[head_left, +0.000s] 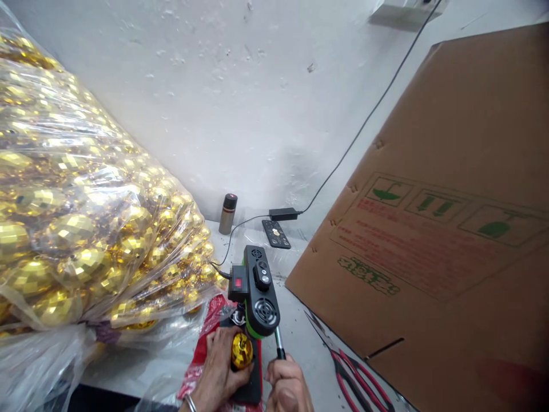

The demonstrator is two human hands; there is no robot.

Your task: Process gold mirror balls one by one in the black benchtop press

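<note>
My left hand (218, 363) is closed round a gold faceted ball (242, 351), which sits at the black base of a small machine. In my right hand (288, 383) is the black grip of a metal lever (279, 341) on the machine's right side. The black and green machine (260, 292) has two round vents on top and stands upright over the base. A dark box with a red switch (238, 282) is fixed to its left side. Red plastic (206, 335) lies beneath the base.
A large clear bag of gold faceted balls (86, 229) fills the left. On the right stands a cardboard box (420, 217), with red-handled scissors (347, 372) beside it. Behind the machine are a flask (227, 214), a phone (276, 234) and a corded power adapter (283, 214).
</note>
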